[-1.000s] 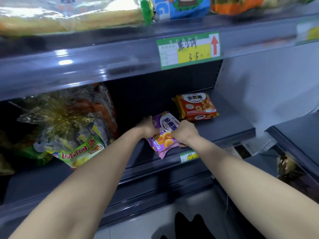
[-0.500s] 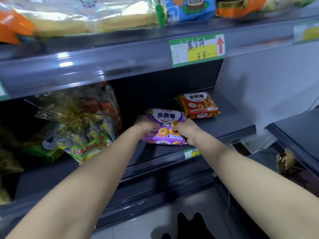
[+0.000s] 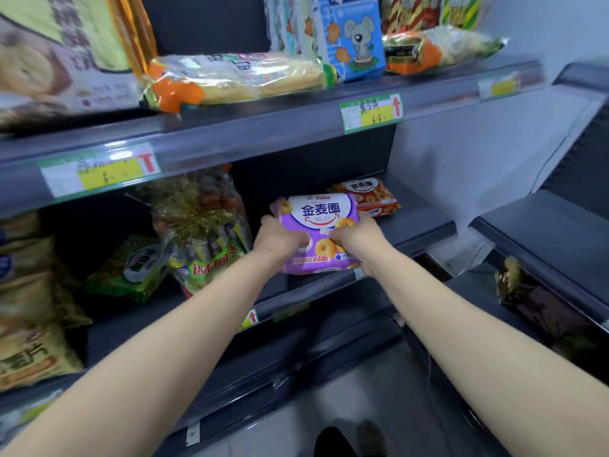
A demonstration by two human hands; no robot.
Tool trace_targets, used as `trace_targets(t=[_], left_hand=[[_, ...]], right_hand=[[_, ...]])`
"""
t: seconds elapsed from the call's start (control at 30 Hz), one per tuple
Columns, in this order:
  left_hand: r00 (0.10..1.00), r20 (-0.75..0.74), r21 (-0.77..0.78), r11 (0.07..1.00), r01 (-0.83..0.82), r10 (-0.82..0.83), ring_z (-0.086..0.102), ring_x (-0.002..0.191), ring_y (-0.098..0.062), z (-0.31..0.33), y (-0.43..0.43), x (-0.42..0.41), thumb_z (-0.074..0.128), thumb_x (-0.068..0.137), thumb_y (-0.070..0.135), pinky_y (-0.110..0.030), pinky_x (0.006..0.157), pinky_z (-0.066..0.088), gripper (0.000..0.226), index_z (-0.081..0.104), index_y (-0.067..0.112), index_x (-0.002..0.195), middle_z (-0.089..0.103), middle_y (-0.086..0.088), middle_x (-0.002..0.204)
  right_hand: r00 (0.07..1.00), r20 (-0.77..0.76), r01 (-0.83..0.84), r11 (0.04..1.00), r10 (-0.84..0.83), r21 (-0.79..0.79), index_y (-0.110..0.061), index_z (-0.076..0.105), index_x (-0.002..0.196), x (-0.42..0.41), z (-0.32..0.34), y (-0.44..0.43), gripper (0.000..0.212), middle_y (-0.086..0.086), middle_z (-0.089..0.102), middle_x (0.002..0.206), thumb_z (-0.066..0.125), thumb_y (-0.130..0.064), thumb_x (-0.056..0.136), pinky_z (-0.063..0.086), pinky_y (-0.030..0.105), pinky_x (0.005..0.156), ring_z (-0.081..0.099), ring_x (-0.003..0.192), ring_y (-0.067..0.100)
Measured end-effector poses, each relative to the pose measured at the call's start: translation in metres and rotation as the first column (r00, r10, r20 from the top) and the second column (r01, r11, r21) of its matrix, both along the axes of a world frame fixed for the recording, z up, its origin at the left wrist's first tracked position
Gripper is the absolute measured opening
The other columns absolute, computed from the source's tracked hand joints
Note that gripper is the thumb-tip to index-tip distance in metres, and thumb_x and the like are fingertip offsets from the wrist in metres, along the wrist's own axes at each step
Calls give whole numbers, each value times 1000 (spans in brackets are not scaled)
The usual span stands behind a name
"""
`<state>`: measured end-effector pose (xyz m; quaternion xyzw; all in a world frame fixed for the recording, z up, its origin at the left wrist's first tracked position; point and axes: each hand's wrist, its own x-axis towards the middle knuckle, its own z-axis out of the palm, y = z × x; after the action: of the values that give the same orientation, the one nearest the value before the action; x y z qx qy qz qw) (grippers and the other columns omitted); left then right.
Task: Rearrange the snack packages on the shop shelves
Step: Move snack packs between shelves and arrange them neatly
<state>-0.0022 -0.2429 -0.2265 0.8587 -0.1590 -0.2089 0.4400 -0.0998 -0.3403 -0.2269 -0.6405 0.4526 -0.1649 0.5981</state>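
**Turn completed, set-down pending**

Left hand [image 3: 280,240]: clamped on the left side of the purple package [image 3: 321,211], fingers curled round its edge.

Right hand [image 3: 357,240]: clamped likewise on the right side, toward the lower corner.

Purple package: held between both hands, level, printed face toward the camera. Lower edge at or just above the front lip of the middle shelf [image 3: 425,225]; contact with the shelf not discernible.

Change: a second ago tilted on a corner and low at the shelf front. Half a second ago brought level. Now raised and squared, face out. Same two-sided grip throughout.

Just behind, to the right: orange-red package [image 3: 372,196] with the same lettering, lying flat farther back on the same shelf, partly hidden by the purple one.

Left: clear bag with gold tinsel [image 3: 197,212], then green package [image 3: 131,268], both apart from the hands.

Above: upper shelf [image 3: 230,140] carrying a long cracker pack [image 3: 237,77] and a koala box [image 3: 356,34]. Price tag [image 3: 370,112] with red arrow on its rim.

Judged for the task: straightening nearly done. Still to do: setting down in the bare stretch near the orange-red package, then letting go. Likely hazard: a soft pack tipping forward off the lip if stood unsupported.
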Motion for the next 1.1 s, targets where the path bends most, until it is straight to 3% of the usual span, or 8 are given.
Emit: trace_targets(t=[0.1, 0.23, 0.37, 0.53, 0.67, 0.83, 0.97, 1.1], left_hand=[[1000, -11, -2, 1000, 1, -1, 61, 99, -28, 12, 17, -13, 75, 75, 20, -34, 76, 52, 61, 40, 5, 123, 58, -12, 116], [1000, -15, -68, 998, -11, 10, 61, 102, -28, 24, 35, -32, 74, 76, 20, -42, 84, 54, 61, 39, 5, 123, 59, -11, 116], [997, 28, -132, 989, -71, 75, 60, 102, -23, 37, 56, -52, 74, 76, 22, -31, 77, 50, 62, 38, 5, 124, 59, -8, 116], [983, 96, -102, 984, -145, 155, 60, 99, -22, 58, 93, -77, 76, 74, 27, -30, 75, 48, 63, 41, 5, 121, 57, -3, 111], [964, 136, -76, 973, -220, 228, 62, 96, -22, 77, 128, -93, 77, 72, 30, -36, 82, 53, 64, 42, 5, 120, 61, -6, 112], [908, 220, -84, 934, -348, 358, 63, 97, -24, 113, 176, -111, 76, 73, 36, -40, 83, 54, 66, 40, 6, 120, 60, -6, 108], [796, 337, -204, 864, -460, 503, 59, 99, -21, 154, 221, -117, 75, 73, 38, -33, 80, 50, 64, 40, 7, 116, 53, 0, 101], [742, 340, -334, 812, -479, 578, 62, 100, -26, 183, 261, -118, 74, 76, 35, -46, 86, 54, 57, 33, 15, 109, 57, -5, 109]], right_hand=[[1000, -26, 1, 998, -3, -62, -14, 43, 126, -13, 12, 17, 51, 8, 61, 115, 68, -12, 81, 57, 42, 82, 64, 95, 26], [997, -63, -51, 985, 41, -165, -14, 42, 127, -32, 25, 31, 52, 7, 59, 118, 68, -17, 81, 57, 43, 83, 63, 98, 24], [990, -69, -137, 960, 124, -243, -15, 42, 127, -45, 43, 46, 54, 6, 58, 120, 69, -19, 81, 57, 42, 81, 63, 97, 22], [965, -63, -259, 902, 253, -347, -8, 46, 124, -62, 62, 73, 51, 9, 58, 121, 66, -17, 78, 55, 44, 85, 62, 102, 25], [931, -68, -356, 848, 359, -393, -8, 42, 125, -70, 80, 96, 54, 9, 56, 122, 69, -22, 80, 55, 43, 84, 62, 102, 24], [866, 26, -444, 791, 500, -421, -16, 42, 122, -68, 112, 134, 53, 4, 57, 117, 71, -27, 79, 58, 39, 75, 64, 95, 19], [783, 169, -464, 743, 599, -482, -15, 42, 126, -58, 153, 174, 58, 6, 55, 124, 69, -26, 76, 54, 45, 87, 61, 105, 25], [691, 266, -484, 703, 672, -521, -17, 40, 127, -46, 182, 213, 54, 4, 55, 124, 67, -25, 81, 54, 43, 87, 60, 108, 24]])
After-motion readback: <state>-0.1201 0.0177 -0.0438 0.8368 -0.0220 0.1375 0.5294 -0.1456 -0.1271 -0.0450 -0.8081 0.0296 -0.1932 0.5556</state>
